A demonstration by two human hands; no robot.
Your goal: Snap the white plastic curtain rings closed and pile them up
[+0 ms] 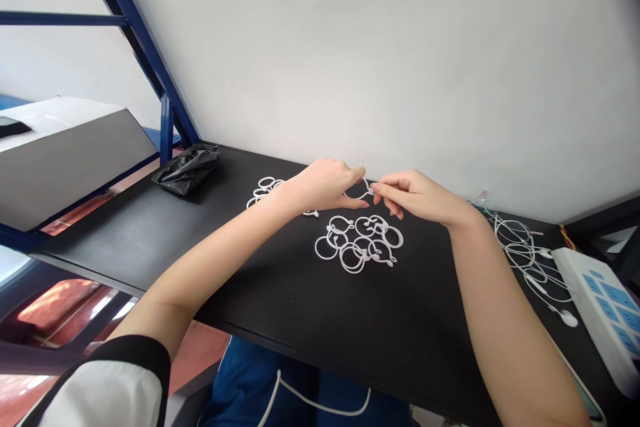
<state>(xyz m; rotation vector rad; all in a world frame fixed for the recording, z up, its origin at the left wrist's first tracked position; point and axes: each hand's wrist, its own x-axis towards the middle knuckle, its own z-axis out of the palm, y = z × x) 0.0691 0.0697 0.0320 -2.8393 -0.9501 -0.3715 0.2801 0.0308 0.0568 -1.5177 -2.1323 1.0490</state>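
Observation:
My left hand (333, 183) is above the black table, its thumb and fingers closed round a white curtain ring (367, 185). The ring's small eyelet end points right, toward my right hand (413, 195), whose thumb and index finger pinch it. Part of the ring is hidden behind my left fingers. Just below my hands lies a pile of white curtain rings (345, 257), several overlapping, with small eyelets on them. A second group of white rings (267, 182) lies farther left, partly covered by my left forearm.
A crumpled black plastic bag (187, 169) lies at the table's left end, near a blue metal frame (145, 40). To the right are tangled white earphones (569, 317) and a white power strip (580, 280) with blue sockets. The white wall (375, 67) rises behind the table (320, 320).

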